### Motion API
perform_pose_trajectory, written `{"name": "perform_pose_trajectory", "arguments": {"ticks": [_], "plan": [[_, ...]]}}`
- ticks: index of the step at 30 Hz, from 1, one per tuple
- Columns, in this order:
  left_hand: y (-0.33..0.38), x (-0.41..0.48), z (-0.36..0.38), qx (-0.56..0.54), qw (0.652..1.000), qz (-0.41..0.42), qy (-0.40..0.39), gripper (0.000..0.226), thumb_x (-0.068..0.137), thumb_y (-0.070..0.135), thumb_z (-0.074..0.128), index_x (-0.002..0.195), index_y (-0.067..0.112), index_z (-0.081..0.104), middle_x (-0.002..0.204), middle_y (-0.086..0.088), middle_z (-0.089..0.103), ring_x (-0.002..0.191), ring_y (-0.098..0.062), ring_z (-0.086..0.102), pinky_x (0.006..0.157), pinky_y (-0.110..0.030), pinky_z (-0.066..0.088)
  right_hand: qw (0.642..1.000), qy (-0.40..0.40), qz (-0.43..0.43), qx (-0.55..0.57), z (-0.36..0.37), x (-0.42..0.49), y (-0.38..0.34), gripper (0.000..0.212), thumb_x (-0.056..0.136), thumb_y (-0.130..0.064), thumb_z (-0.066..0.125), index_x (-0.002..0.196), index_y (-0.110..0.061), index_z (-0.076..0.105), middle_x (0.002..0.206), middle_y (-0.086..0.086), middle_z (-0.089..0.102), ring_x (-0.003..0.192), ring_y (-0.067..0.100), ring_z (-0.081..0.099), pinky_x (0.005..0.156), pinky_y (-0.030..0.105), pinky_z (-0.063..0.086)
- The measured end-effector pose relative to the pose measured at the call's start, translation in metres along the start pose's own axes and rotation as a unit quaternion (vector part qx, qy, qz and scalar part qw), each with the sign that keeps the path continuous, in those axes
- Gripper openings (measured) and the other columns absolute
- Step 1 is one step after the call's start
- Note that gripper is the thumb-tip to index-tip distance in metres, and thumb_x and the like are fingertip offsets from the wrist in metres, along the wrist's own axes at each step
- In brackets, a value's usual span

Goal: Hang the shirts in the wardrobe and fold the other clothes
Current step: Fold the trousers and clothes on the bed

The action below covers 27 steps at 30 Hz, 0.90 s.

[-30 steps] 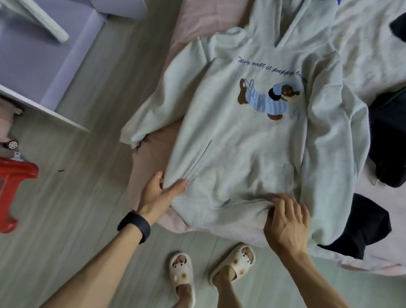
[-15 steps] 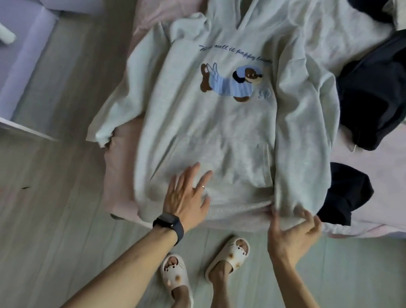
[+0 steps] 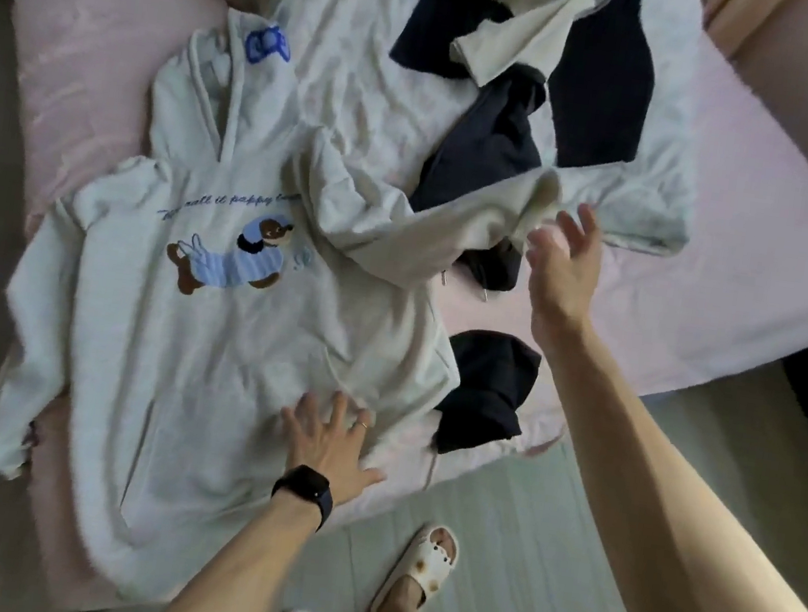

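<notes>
The hoodie (image 3: 212,342) is pressed near the bed's (image 3: 754,280) front edge by the spread left hand (image 3: 327,442). The right hand (image 3: 561,270) is held wide beside its blurred cuff (image 3: 542,195); contact cannot be told.

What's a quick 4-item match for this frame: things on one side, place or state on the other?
Things:
1. left hand
2. right hand
3. grey hoodie
4. slippers

Place or state:
A. on the floor
B. spread front-up on the bed
C. raised, fingers spread, beside the sleeve cuff
D. pressing flat on the grey hoodie's lower front

Pairs: 1-D, 2-C, 3-B, 4-A
</notes>
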State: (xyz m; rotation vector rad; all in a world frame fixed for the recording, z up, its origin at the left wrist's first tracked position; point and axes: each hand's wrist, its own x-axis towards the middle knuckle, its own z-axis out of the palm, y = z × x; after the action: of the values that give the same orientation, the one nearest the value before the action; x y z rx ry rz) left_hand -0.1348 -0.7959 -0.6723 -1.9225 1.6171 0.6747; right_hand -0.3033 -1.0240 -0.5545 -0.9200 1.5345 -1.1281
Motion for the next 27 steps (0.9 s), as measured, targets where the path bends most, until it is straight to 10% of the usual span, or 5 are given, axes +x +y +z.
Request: {"name": "perform_pose_trajectory", "arguments": {"ticks": [5,8,16,19,27], "plan": [[0.020,0.011,-0.008,0.026,0.999,-0.018,0.030,0.050,0.095,0.056,0.042,0.141,0.036,0.044,0.161,-0.007,0.013,0.144,-0.050,0.010,0.109,-0.067,0.018,0.986,-0.039,0.059,-0.152,-0.022,-0.016,0.057,0.067,0.089,-0.022,0.065,0.149,-0.021,0.037,0.140,-0.002,0.054,0.095,-0.001,0.060,0.080,0.016,0.047],[0.008,0.012,-0.012,-0.188,0.978,0.021,0.085,0.054,0.081,0.050,0.031,0.112,0.026,0.068,0.137,0.004,0.052,0.127,-0.028,0.046,0.098,-0.042,0.043,0.948,-0.151,0.146,-0.240,-0.037,-0.052,0.130,0.078,0.076,-0.019,0.070,0.147,-0.017,0.041,0.141,0.005,0.054,0.106,0.015,0.062,0.088,0.025,0.045],[-0.060,-0.002,-0.042,-0.465,0.872,-0.110,0.105,0.029,0.075,0.043,0.034,0.066,0.017,0.046,0.072,-0.004,0.057,0.072,-0.029,0.051,0.064,-0.038,0.039,0.957,-0.238,0.084,-0.145,0.016,-0.080,0.155,0.055,0.076,-0.039,0.085,0.124,-0.043,0.057,0.143,-0.005,0.040,0.132,0.014,0.043,0.107,0.031,0.043],[-0.067,-0.010,-0.050,-0.474,0.867,-0.114,0.102,0.029,0.072,0.041,0.034,0.063,0.014,0.043,0.068,-0.004,0.054,0.071,-0.028,0.046,0.063,-0.038,0.034,0.955,-0.261,0.113,-0.081,0.034,-0.083,0.136,0.082,0.075,-0.037,0.087,0.144,-0.030,0.044,0.136,-0.014,0.044,0.123,0.013,0.053,0.102,0.035,0.050],[-0.073,-0.039,-0.046,-0.409,0.904,-0.025,0.123,0.053,0.072,0.072,0.051,0.087,0.022,0.055,0.093,0.002,0.064,0.083,-0.022,0.060,0.073,-0.036,0.051,0.969,-0.130,0.062,-0.200,0.038,-0.126,0.103,0.035,0.087,-0.049,0.069,0.077,-0.019,0.054,0.070,-0.006,0.063,0.067,0.010,0.058,0.062,0.029,0.046]]}}
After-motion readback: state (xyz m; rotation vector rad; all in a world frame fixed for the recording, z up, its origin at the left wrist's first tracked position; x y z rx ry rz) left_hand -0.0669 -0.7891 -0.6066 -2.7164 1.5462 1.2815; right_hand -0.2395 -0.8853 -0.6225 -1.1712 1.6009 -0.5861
